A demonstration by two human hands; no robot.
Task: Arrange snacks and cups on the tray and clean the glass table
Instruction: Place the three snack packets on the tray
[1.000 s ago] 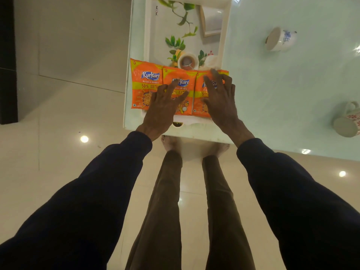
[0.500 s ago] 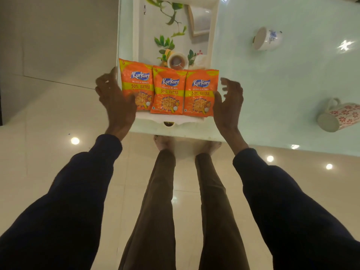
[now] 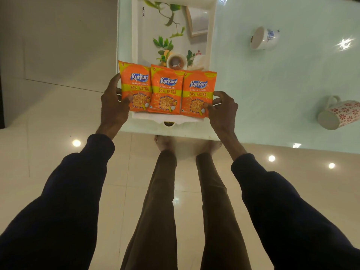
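Now left hand [image 3: 114, 106] and right hand [image 3: 222, 108] grip the tray [image 3: 136, 45] sides, thumbs on packets [image 3: 167, 90]

I saw the glass table [image 3: 272, 98] carrying a white tray [image 3: 136, 36] at its left end. Two mugs lay on their sides on the glass right of the tray: a blue-patterned one [image 3: 264, 38] and a red-flowered one [image 3: 339, 114].
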